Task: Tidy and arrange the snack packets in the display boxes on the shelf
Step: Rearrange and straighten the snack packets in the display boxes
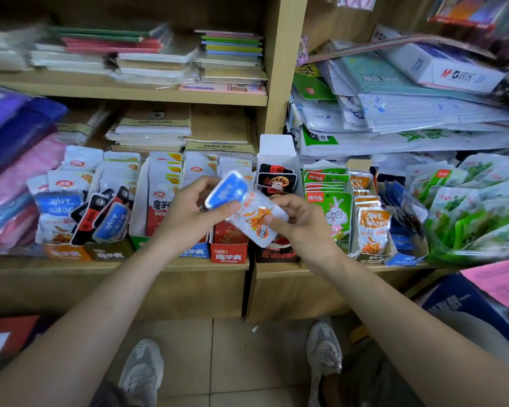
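One snack packet, as far as can be told, is held between two hands in front of the shelf. It is white, with a blue label at its upper end and an orange picture of food at its lower end, and it lies tilted.

The left hand pinches the blue end, thumb pressed on its face and fingers curled behind. The right hand grips the lower end with curled fingers.

Just behind and below the hands a row of open display boxes stands on the shelf, too crowded to count. A red box lies directly beneath the packet and a black box under the right hand. To the left of the left hand an orange box holds similar blue-and-white packets. Well to the right of the right hand lies a loose heap of green packets. Above the hands are stacked notebooks. Below them, two grey shoes stand on the tiled floor.
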